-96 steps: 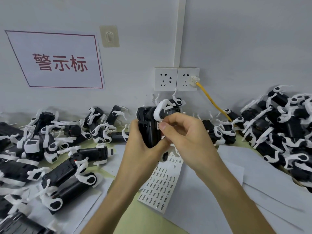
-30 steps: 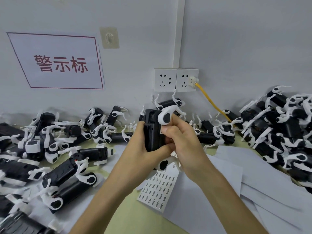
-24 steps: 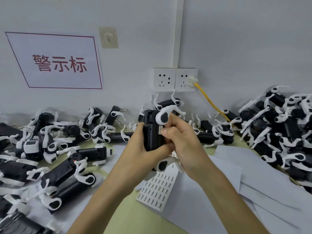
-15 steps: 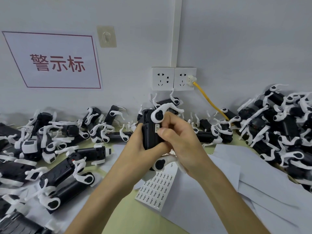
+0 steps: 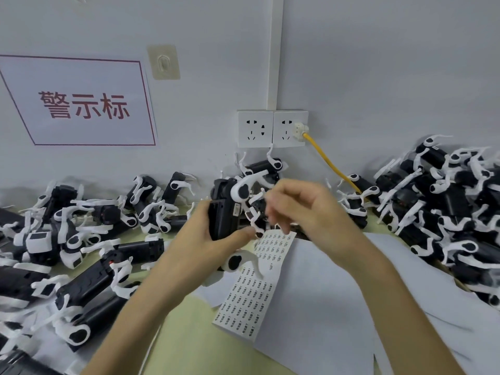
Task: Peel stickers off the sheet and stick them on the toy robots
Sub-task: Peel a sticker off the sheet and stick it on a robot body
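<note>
left hand (image 5: pixel 205 244) grips one black-and-white plastic toy robot (image 5: pixel 224 212), centre | right hand (image 5: pixel 305 209) at its 3 o'clock, blurred, grip unclear | one white paper sticker sheet (image 5: pixel 254 293) flat on table (image 5: pixel 189 334), 6 o'clock of robot

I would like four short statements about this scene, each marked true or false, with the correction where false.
1. The left hand grips a black-and-white toy robot. True.
2. The yellow cable is plugged into the left wall socket. False: it enters the right socket.
3. The sticker sheet lies on the table, in no hand. True.
4. Toy robots are piled only at the left. False: there is a left pile and a right pile.
</note>
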Action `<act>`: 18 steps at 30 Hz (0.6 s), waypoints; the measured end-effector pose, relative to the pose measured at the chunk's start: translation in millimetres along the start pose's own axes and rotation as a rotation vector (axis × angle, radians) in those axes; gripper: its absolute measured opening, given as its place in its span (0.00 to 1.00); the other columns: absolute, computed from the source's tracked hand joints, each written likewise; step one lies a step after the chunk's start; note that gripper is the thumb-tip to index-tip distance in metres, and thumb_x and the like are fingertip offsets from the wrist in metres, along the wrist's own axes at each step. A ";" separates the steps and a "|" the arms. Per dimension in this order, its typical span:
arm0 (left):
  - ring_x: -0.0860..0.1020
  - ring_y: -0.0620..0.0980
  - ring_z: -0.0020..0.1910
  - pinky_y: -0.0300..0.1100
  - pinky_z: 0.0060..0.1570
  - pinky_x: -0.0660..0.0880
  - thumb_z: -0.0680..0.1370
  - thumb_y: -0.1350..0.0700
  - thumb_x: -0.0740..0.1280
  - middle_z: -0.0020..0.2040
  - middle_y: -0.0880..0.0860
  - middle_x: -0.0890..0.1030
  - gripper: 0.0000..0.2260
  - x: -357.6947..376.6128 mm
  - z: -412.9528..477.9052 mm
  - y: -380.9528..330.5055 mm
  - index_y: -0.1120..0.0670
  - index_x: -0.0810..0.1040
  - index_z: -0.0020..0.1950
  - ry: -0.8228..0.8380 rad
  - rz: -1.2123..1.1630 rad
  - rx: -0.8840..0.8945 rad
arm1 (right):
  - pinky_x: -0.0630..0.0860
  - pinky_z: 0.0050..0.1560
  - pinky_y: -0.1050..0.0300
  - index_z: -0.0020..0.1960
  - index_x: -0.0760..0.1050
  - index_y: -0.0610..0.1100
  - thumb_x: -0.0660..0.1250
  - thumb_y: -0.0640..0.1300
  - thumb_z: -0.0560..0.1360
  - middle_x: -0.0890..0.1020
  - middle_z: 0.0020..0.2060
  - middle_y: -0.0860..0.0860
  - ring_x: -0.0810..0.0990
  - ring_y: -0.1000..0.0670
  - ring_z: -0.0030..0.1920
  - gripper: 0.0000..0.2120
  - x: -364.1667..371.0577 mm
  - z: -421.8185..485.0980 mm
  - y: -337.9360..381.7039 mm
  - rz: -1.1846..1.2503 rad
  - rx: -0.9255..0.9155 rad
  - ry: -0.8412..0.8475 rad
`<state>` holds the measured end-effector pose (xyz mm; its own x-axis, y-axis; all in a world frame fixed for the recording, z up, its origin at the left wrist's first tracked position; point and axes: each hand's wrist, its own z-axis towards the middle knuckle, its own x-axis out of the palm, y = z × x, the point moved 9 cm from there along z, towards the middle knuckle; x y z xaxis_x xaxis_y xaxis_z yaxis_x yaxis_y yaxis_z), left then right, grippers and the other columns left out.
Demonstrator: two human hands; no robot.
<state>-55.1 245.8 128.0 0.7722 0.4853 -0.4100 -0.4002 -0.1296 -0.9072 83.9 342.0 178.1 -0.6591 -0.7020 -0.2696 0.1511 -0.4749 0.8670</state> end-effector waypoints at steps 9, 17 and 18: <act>0.86 0.49 0.50 0.54 0.57 0.81 0.60 0.24 0.75 0.50 0.48 0.87 0.30 33.2 -11.5 23.8 0.40 0.83 0.54 0.598 0.055 -0.095 | 0.79 0.60 0.55 0.65 0.81 0.57 0.76 0.40 0.75 0.82 0.61 0.61 0.79 0.59 0.63 0.22 12.9 -17.1 -22.6 -0.342 0.149 0.451; 0.85 0.49 0.53 0.60 0.56 0.78 0.61 0.15 0.60 0.51 0.42 0.86 0.34 -72.6 38.0 66.1 0.35 0.82 0.54 -0.077 0.211 -0.053 | 0.80 0.40 0.60 0.49 0.84 0.42 0.74 0.49 0.76 0.84 0.40 0.46 0.84 0.48 0.37 0.10 -24.8 -19.4 -58.9 -0.119 0.359 0.273; 0.83 0.51 0.53 0.61 0.57 0.77 0.64 0.18 0.62 0.51 0.42 0.85 0.31 -87.6 45.4 75.0 0.37 0.81 0.53 -0.170 0.355 -0.010 | 0.81 0.39 0.58 0.47 0.84 0.41 0.74 0.48 0.75 0.84 0.39 0.45 0.84 0.47 0.36 0.10 -40.0 -19.9 -61.4 -0.040 0.384 0.192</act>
<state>-175.1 232.8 100.1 0.4938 0.5450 -0.6777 -0.6221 -0.3231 -0.7131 115.7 388.7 127.4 -0.5045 -0.7901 -0.3481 -0.1812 -0.2973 0.9374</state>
